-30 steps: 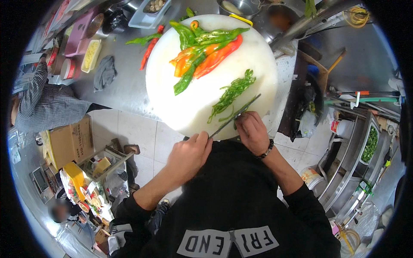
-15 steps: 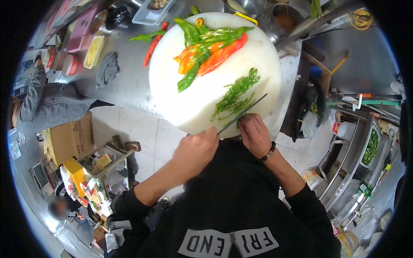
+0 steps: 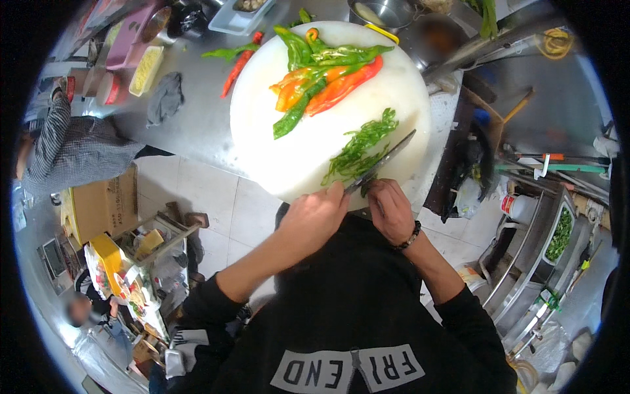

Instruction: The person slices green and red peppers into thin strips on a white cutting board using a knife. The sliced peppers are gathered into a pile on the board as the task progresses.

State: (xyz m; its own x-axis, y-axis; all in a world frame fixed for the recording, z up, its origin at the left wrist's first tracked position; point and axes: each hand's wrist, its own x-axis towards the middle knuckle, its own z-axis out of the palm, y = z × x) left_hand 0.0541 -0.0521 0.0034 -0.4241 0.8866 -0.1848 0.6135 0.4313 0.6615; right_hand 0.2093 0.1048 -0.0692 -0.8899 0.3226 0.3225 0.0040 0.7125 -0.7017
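On the left, my left hand (image 3: 314, 220) is closed round the handle of a kitchen knife (image 3: 387, 156), its blade slanting up to the right over a round white cutting board (image 3: 262, 161). My right hand (image 3: 392, 209), with a dark bead bracelet at the wrist, has its fingertips curled beside the blade. They press on a green pepper piece (image 3: 369, 186) that is mostly hidden. Just beyond the blade lies a pile of green pepper shreds (image 3: 364, 144). Farther up the board are flattened green peppers (image 3: 295, 49), orange pepper pieces (image 3: 292, 95) and a red pepper piece (image 3: 351, 85).
Red chilies (image 3: 236, 73), a grey cloth (image 3: 164, 100) and a yellow-filled tray (image 3: 146, 71) lie on the steel counter (image 3: 203, 118) to the left. Metal bowls (image 3: 384, 13) stand behind the board. A co-worker in a checked sleeve (image 3: 72, 154) stands at far left.
My left hand has moved slightly right and up with the knife, and the blade now shows more of its flat side. My right hand stays beside it. The view has shifted a little.
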